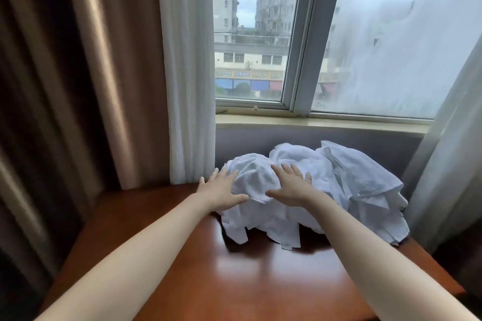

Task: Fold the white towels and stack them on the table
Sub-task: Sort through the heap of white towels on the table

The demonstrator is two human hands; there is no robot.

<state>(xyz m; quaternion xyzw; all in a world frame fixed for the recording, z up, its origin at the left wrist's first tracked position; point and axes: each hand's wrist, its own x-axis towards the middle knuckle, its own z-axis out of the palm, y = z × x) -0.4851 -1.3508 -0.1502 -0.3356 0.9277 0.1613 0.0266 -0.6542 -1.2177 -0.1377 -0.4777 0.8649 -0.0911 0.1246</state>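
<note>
A crumpled heap of white towels (336,185) lies at the far side of the reddish-brown wooden table (260,276), against the wall under the window. My left hand (221,190) rests with spread fingers on the heap's left flank. My right hand (293,185) lies flat, fingers apart, on top of the heap's middle. Neither hand has cloth pinched in it. Both bare forearms stretch across the table from the near edge.
A window sill (320,122) runs behind the towels. A white sheer curtain (190,73) and brown drapes (78,86) hang at the left; another sheer curtain (448,151) hangs at the right. The table's near half shows bare glossy wood.
</note>
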